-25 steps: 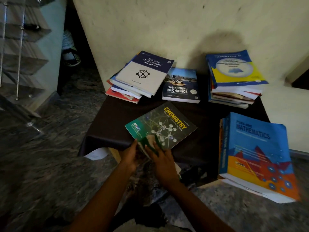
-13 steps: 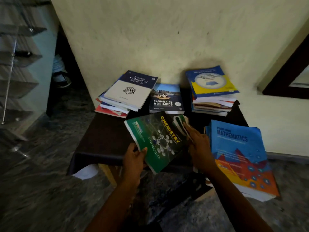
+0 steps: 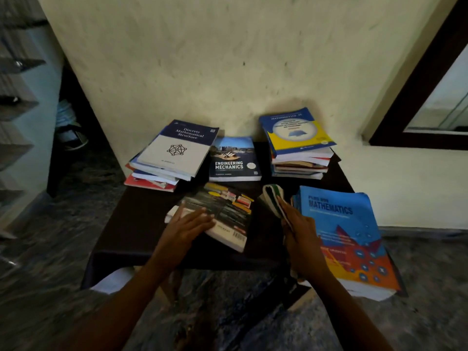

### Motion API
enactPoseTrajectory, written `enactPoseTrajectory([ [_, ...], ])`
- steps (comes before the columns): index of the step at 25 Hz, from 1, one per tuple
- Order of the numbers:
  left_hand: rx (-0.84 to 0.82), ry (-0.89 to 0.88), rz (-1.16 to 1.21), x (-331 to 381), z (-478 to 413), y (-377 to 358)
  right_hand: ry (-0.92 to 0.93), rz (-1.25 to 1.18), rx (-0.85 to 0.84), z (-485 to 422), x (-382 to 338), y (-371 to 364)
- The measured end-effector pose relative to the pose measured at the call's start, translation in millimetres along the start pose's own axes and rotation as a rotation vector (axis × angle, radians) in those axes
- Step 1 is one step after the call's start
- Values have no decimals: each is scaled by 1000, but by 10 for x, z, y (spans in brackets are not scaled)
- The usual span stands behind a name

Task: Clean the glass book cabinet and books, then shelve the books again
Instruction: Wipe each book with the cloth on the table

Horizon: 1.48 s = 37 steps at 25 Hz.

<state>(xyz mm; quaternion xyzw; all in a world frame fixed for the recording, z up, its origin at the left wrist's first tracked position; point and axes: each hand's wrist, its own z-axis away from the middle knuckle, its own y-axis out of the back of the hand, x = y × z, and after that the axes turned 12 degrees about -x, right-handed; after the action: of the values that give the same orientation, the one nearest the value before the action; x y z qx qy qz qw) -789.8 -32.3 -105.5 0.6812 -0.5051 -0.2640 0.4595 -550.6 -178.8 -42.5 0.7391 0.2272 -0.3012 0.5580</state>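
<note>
On the table [image 3: 136, 224], pins the just-flipped book [image 3: 228, 214], back up, under a flat open left grip [image 3: 187, 225], with the cloth [image 3: 272, 198] clutched in the right grip [image 3: 301, 231], likely for wiping.

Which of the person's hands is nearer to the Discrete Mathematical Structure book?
Left. The left hand rests on a face-down book just in front of the Discrete Mathematical Structure book; the right hand, gripping a cloth, is farther right beside the Mathematics book.
</note>
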Motion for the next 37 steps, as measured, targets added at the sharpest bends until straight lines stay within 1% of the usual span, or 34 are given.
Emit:
enactPoseTrajectory([
  [1, -36, 21, -4, -42, 179, -89, 3, 16, -18, 17, 32, -69],
  [3, -79, 119, 23, -72, 537, -264, 13, 44, -86, 8, 71, -261],
  [5, -85, 232, -41, 3, 778, -374, 10, 53, -169, -52, 46, -450],
  [6, -91, 334, -66, 82, 851, -414, 22, 64, -195, -103, 22, -529],
  [7, -93, 483, -33, 181, 872, -431, 31, 78, -217, -169, -10, -586],
  [8, -64, 635, 57, 254, 915, -491, 38, 111, -248, -258, -32, -632],
  [9, -18, 770, 175, 321, 947, -542, 47, 162, -281, -378, -40, -683],
  [11, 96, 1013, 550, 452, 958, -608, 58, 268, -337, -676, 36, -831],
  [12, 141, 1166, 861, 487, 899, -606, 64, 331, -360, -829, 75, -904],
  [14, 254, 1499, 1554, 568, 677, -541, 91, 485, -440, -1118, 150, -1048],
  [15, 270, 1577, 1767, 611, 596, -494, 81, 541, -488, -1236, 187, -1128],
  [16, 264, 1592, 1841, 643, 527, -451, 49, 580, -523, -1325, 215, -1199],
  [18, 323, 1595, 1844, 644, 487, -442, -20, 638, -531, -1442, 235, -1354],
  [20, 388, 1612, 1859, 619, 502, -451, -25, 657, -526, -1427, 178, -1536],
  [22, 422, 1633, 1890, 600, 530, -466, 45, 632, -564, -1279, 43, -1720],
  [25, 441, 1630, 1910, 605, 527, -477, 202, 582, -631, -896, -145, -1938],
  [27, 448, 1604, 1914, 606, 523, -470, 334, 521, -775, -610, -189, -1985],
  [28, 452, 1580, 1931, 613, 524, -464, 416, 536, -820, -531, -138, -1967],
  [29, 456, 1567, 1950, 616, 527, -453, 483, 554, -801, -515, -77, -1892],
  [30, 460, 1567, 1972, 622, 528, -437, 496, 555, -718, -551, -7, -1767],
  [31, 462, 1580, 1990, 625, 526, -421, 415, 510, -605, -634, 73, -1621],
  [32, 463, 1593, 2000, 617, 526, -410, 256, 474, -471, -740, 168, -1460],
  [33, 466, 1602, 2000, 607, 521, -400, 60, 496, -403, -868, 299, -1283],
  [34, 468, 1608, 1996, 609, 514, -389, -104, 557, -387, -960, 433, -1114],
  [35, 466, 1608, 1990, 612, 514, -386, -190, 616, -415, -991, 519, -1003],
  [36, 463, 1611, 1986, 626, 507, -380, -197, 647, -448, -963, 558, -975],
  [37, 464, 1616, 1983, 632, 497, -377, -163, 646, -469, -899, 539, -1018],
])
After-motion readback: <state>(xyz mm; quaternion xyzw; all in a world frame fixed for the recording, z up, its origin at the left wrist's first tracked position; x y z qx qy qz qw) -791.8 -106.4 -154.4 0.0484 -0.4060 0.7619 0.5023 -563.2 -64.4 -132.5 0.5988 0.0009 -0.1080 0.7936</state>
